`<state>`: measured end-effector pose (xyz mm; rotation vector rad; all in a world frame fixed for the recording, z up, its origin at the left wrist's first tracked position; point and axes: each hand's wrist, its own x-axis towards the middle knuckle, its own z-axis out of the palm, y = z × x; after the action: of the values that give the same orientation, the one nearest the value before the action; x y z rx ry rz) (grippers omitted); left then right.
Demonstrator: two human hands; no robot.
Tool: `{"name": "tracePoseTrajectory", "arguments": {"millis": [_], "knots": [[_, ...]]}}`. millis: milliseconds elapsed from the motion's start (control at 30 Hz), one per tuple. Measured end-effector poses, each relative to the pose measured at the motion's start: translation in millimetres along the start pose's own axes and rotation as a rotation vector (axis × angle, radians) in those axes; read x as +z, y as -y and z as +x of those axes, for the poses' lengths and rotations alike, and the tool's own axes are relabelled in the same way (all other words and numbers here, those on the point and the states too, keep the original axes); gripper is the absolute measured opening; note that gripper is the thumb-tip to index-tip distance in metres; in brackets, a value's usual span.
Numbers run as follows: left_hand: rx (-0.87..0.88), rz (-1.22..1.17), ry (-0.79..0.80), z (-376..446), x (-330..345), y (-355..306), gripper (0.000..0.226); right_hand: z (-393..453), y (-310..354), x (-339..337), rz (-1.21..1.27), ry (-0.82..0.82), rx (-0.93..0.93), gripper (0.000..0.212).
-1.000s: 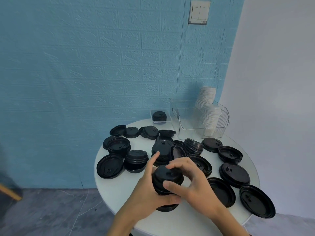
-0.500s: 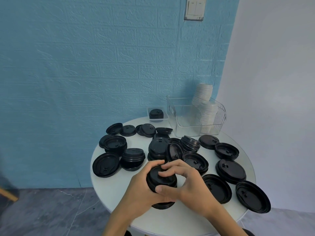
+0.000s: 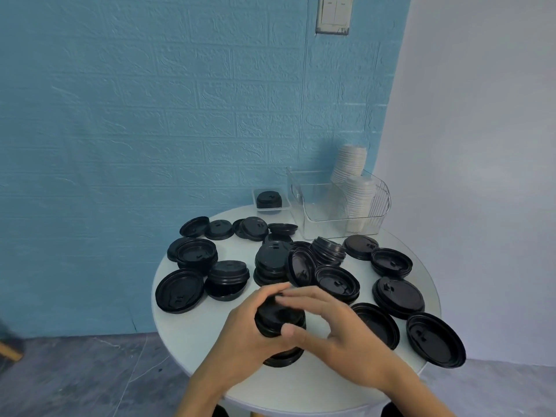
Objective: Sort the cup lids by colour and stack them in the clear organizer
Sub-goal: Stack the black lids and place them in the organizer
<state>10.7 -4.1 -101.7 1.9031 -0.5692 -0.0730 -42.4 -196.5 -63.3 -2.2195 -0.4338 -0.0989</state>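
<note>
Lids first: a short stack of black lids (image 3: pixel 279 322) sits between both hands near the front edge of the round white table (image 3: pixel 192 335). Left hand (image 3: pixel 249 329) wraps around the stack's side, fingers curled on it, and right hand (image 3: pixel 334 323) pinches the top lid with thumb in front and fingers over the top. Looks to me like the gathering step, squaring up a pile before it goes anywhere.

Next move probably means carrying that pile to the clear organizer (image 3: pixel 337 206) at the back, where white lids (image 3: pixel 358 194) already stand on the right, leaving the left part free. Keep it level or it'll slide apart. Plenty more loose black lids (image 3: pixel 397 293) lie scattered around.

No brands or readable writing anywhere that I can spot.
</note>
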Motion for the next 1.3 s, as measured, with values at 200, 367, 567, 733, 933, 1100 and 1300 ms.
{"name": "tracePoseTrajectory", "arguments": {"millis": [200,367,567,733,933,1100,1300], "knots": [[-0.044,-0.023,-0.016,2,2,1,0.07,-17,-26,-45,-0.419,-0.219,0.107,0.077],[-0.054,-0.034,-0.015,3,1,4,0.075,-21,-54,-29,-0.557,-0.179,0.241,0.083],[-0.053,-0.028,-0.007,3,1,3,0.077,-19,-58,-18,-0.52,-0.217,0.229,0.063],[-0.048,-0.025,-0.006,4,1,2,0.076,-16,-55,-16,-0.433,-0.229,0.194,0.067],[-0.052,-0.018,0.0,3,0,2,0.074,-13,-49,-8,-0.363,-0.271,0.144,0.074],[-0.062,-0.001,0.001,3,1,3,0.07,-14,-41,-6,-0.317,-0.342,0.109,0.076],[-0.049,-0.008,0.003,3,1,2,0.07,-17,-22,-7,-0.121,-0.51,0.044,0.047]]}}
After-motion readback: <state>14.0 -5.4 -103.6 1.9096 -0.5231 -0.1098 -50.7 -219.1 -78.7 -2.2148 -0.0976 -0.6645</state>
